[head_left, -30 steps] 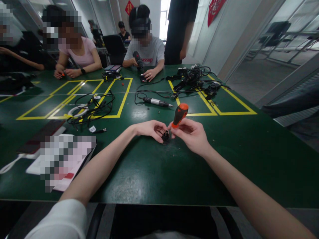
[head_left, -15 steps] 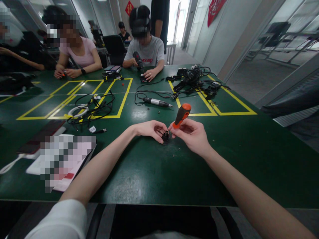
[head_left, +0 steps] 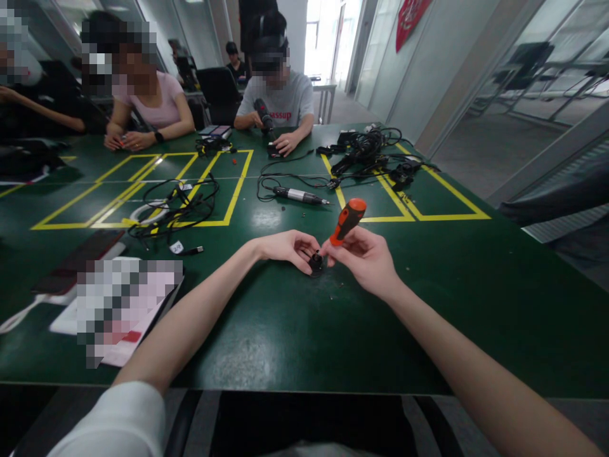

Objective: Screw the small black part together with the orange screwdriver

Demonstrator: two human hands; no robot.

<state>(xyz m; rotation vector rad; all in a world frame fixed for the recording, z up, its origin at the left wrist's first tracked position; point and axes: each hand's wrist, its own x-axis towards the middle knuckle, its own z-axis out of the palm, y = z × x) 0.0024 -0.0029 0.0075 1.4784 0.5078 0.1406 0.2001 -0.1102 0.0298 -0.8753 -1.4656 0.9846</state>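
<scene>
My left hand [head_left: 291, 247] is closed around the side of a small round black part [head_left: 316, 263], which rests on the green table. My right hand [head_left: 368, 259] grips a screwdriver [head_left: 349, 222] with an orange and black handle. The handle points up and leans to the right, and its lower end is among my fingers beside the black part. I cannot make out the screwdriver's tip. A few tiny bits [head_left: 335, 292] lie on the table just below my hands.
Beyond my hands lies a black and silver electric screwdriver [head_left: 299, 195] with a cord. Tangled black cables [head_left: 361, 152] are at the back right, more cables [head_left: 185, 203] at the left. A phone [head_left: 78, 260] and a booklet [head_left: 143, 317] lie front left. Co-workers [head_left: 280, 95] sit opposite.
The screwdriver handle has tilted slightly further to the right in my right hand. My left hand holds its place. A standing person in the background has moved left.
</scene>
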